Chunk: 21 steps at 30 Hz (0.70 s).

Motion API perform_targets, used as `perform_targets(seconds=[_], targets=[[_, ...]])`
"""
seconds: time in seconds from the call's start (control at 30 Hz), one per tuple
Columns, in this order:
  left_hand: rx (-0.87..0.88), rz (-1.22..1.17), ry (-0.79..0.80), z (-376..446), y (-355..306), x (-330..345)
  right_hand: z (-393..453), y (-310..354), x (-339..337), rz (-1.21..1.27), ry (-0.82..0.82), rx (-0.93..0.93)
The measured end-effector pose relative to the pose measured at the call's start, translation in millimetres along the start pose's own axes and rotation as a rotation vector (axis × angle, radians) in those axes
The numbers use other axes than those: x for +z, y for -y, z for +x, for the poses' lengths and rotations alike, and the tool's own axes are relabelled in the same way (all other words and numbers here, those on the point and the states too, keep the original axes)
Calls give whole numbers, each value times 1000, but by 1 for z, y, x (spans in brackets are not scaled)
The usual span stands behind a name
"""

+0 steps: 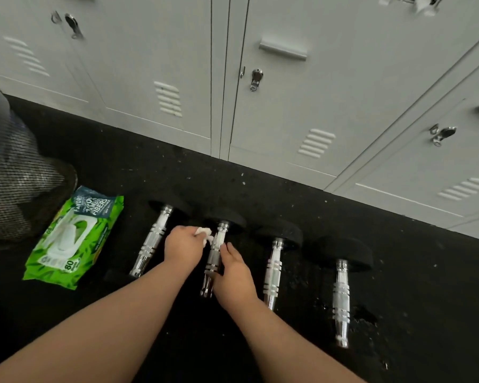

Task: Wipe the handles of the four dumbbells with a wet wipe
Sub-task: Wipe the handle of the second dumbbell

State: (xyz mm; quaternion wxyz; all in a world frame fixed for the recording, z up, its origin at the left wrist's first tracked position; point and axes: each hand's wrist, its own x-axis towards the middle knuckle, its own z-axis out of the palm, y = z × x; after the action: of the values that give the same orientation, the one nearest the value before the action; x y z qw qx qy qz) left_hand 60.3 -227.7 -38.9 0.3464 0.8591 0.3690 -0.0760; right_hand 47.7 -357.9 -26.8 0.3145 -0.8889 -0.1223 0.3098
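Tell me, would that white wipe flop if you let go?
Probably. The wipe looks crumpled and soft in the left hand, so it likely bends easily and weighs little. Pressed on the shiny handle, it should mould around it.

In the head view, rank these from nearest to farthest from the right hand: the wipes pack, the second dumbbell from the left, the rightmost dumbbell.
From the right hand:
1. Second dumbbell from the left, under the fingers.
2. Rightmost dumbbell, off to the right.
3. Wipes pack, far left on the floor.

white wipe (203, 232); green pack (75, 239)
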Motion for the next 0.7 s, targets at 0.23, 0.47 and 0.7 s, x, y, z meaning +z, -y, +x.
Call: perform_targets(seconds=[0.23, 0.47, 0.7], targets=[[-296, -663, 337, 12, 9, 19, 17, -2, -4, -342, 97, -166], [-155, -411, 436, -6, 52, 20, 20, -3, -10, -616, 194, -188], [-200, -506, 481, 3, 40, 7, 28, -3, -12, -572, 202, -270]])
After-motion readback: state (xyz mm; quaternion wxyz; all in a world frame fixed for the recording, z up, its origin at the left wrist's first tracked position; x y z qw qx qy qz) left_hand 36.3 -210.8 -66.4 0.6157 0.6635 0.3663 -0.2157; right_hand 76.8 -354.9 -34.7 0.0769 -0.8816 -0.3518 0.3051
